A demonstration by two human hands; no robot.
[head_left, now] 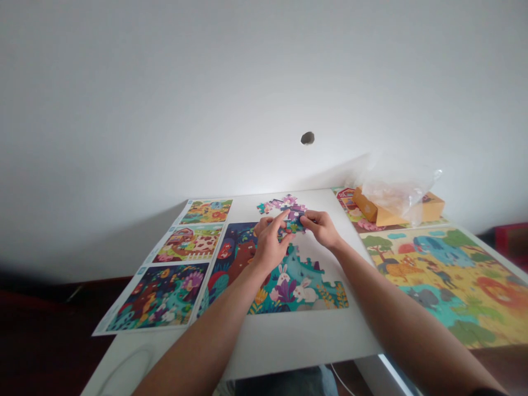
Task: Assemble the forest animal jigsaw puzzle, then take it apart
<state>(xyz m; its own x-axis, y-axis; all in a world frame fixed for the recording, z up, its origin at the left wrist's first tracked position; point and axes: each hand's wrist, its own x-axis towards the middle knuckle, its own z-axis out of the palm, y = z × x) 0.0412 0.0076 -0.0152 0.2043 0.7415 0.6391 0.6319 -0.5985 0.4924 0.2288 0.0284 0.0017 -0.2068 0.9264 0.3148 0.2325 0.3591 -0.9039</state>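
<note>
two hands, close together over a white table (301, 344): what does each one have?

the right hand (320, 228) is nearly closed, its thumb and fingertips pinching a small jigsaw piece (297, 221) that looks dark on top. the left hand (268, 245) is half open, with its index finger raised and its thumb reaching inward. i cannot tell whether it has hold of anything.

what lies around them?

just beyond the fingertips sits a loose cluster of pink and purple puzzle pieces (284, 206). below both hands, a joined puzzle section (297, 291) shows white rabbits among teal and purple shapes. left of the left hand lie three printed picture sheets (190, 245). right of the right hand is a large animal puzzle (445, 280), with an orange cardboard box (371, 209) and a clear plastic bag (396, 190) farther out.

what could go wrong?

in my judgement, a firm push could scatter the cluster if its pieces are not locked together. one knocked toward the far edge of the table could drop behind it, and forcing a mismatched tab could bend the card.

any labels or writing?

none that i can read; any small marks on the sheets are too tiny to make out.
</note>
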